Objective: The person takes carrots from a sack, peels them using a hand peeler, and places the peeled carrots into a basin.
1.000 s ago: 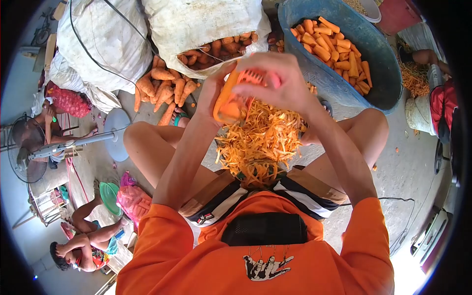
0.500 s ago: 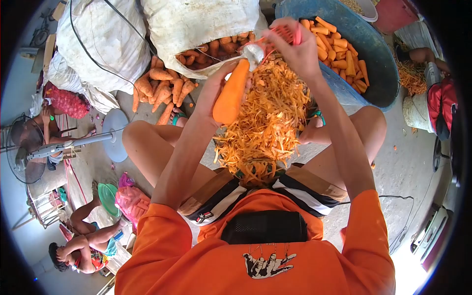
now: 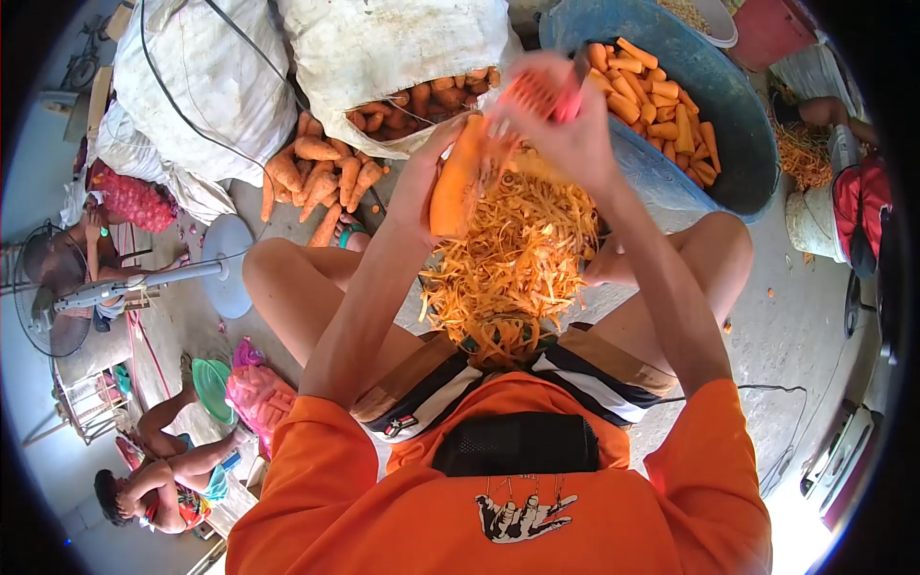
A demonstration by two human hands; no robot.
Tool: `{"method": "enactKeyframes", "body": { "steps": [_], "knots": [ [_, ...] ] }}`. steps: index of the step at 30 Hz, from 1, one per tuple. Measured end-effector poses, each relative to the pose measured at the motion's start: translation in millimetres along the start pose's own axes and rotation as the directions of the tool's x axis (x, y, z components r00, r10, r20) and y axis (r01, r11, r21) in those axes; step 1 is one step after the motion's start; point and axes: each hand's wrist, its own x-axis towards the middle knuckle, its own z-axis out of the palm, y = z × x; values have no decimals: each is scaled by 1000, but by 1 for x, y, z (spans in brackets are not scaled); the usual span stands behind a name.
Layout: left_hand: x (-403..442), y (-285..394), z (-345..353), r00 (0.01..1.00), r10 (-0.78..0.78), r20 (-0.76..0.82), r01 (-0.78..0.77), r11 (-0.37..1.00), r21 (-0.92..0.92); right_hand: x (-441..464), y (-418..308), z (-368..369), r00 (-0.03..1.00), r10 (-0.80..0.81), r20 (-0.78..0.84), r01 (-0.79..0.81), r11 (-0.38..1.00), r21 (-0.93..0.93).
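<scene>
My left hand (image 3: pixel 419 177) is closed around a large peeled carrot (image 3: pixel 454 196), held tilted above a heap of carrot peelings (image 3: pixel 513 254) between my legs. In my right hand (image 3: pixel 580 139) is a red slotted peeler (image 3: pixel 539 93), smeared by motion. It is close to the carrot's upper right side; whether the blade touches the carrot I cannot tell. Just beyond my hands, a white sack (image 3: pixel 398 53) lies with its mouth open, showing unpeeled carrots (image 3: pixel 422 101).
Peeled carrots (image 3: pixel 661 105) lie in a blue tub (image 3: pixel 743 144) at the upper right. Loose unpeeled carrots (image 3: pixel 321 172) are on the floor by the sacks. A fan (image 3: pixel 53 287) stands at left. Another person (image 3: pixel 168 470) sits at the lower left; a cable (image 3: pixel 153 77) crosses the sacks.
My right hand with the peeler has swung down and slightly left toward the carrot. The carrot has turned more upright and shifted a little right.
</scene>
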Motion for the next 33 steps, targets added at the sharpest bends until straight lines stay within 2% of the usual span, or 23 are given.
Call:
{"method": "enactKeyframes", "body": {
  "steps": [1, 3, 6, 7, 8, 9, 10, 11, 12, 14, 15, 16, 17, 18, 19, 21, 23, 25, 27, 28, 29, 31, 33],
  "knots": [
    [-1, 0, 3, 1000, 4, -2, -4, 1000, -1, -8, -17, 5, 977, -97, 192, 139, 965, -221],
    [-4, -1, 6, 1000, 20, -13, -21, 999, -34, -9, -22, 0, 961, -31, 275, 103, 962, -251],
    [-3, -1, -8, 996, 51, 68, -59, 990, 125, 3, 23, -12, 990, -51, 128, 79, 972, -223],
    [-4, 1, -7, 999, -52, -16, 53, 994, 99, 15, 35, -30, 1000, 23, 18, -17, 962, -273],
    [-6, 0, -2, 999, -53, -10, 54, 994, 98, 19, 39, -40, 991, 90, -96, -116, 944, -309],
    [-8, 0, 3, 999, -48, -4, 48, 997, 65, 19, 27, -36, 985, 149, -89, -158, 982, -105],
    [-8, 2, 5, 999, -40, -1, 40, 999, 31, 12, 16, -22, 986, 144, -88, -153, 983, -104],
    [-3, 4, -3, 992, -7, 125, 2, 999, 41, 2, 3, -4, 1000, 16, -11, -17, 993, -121],
    [-6, 4, 5, 993, -3, 121, -2, 999, 39, -3, -3, 5, 992, -112, 66, 119, 985, -127],
    [-15, 5, 27, 993, -49, -112, 41, 996, -76, -3, 0, 3, 986, -109, 127, 130, 977, -171],
    [-11, -4, 5, 1000, 22, 16, -22, 1000, -9, -8, 2, 1, 979, -94, 183, 134, 967, -218],
    [-9, -3, -4, 1000, 13, 8, -13, 1000, -6, -13, 3, 0, 969, -75, 235, 138, 954, -266],
    [-5, 0, -10, 999, -21, 48, 22, 1000, -8, -4, 18, -3, 997, -65, 31, 70, 981, -179],
    [-3, 1, -12, 994, -55, 90, 56, 998, -12, 7, 35, -19, 997, 73, -30, -74, 996, -49],
    [-5, 3, -7, 998, -64, 12, 64, 998, -23, 11, 29, -28, 996, 89, -29, -91, 989, -116],
    [2, 3, -5, 999, -35, 35, 36, 999, -9, 15, 14, -27, 995, 97, -28, -100, 978, -181],
    [2, 3, -4, 999, -7, 44, 7, 1000, 0, -3, -14, -2, 991, -28, 128, 48, 986, -161],
    [-6, 4, 0, 998, -30, -57, 39, 985, 168, -8, -3, -1, 975, -72, 209, 117, 969, -215],
    [0, 1, -10, 1000, -31, 2, 30, 991, 133, -9, 16, -3, 993, -20, 116, 38, 987, -159],
    [0, 1, -11, 998, -13, 68, 7, 996, 93, 5, 25, -16, 994, 79, 76, -77, 997, -29],
    [-2, 3, -11, 998, -56, 1, 56, 997, 49, 13, 31, -28, 999, 37, 18, -34, 991, -133],
    [1, 4, -12, 998, -32, 47, 32, 999, 1, 18, 22, -26, 999, -22, -36, 13, 972, -234],
    [0, 6, -12, 996, -9, 83, 13, 999, -51, 0, 2, -2, 984, 116, 133, -137, 977, 165]
  ]
}}
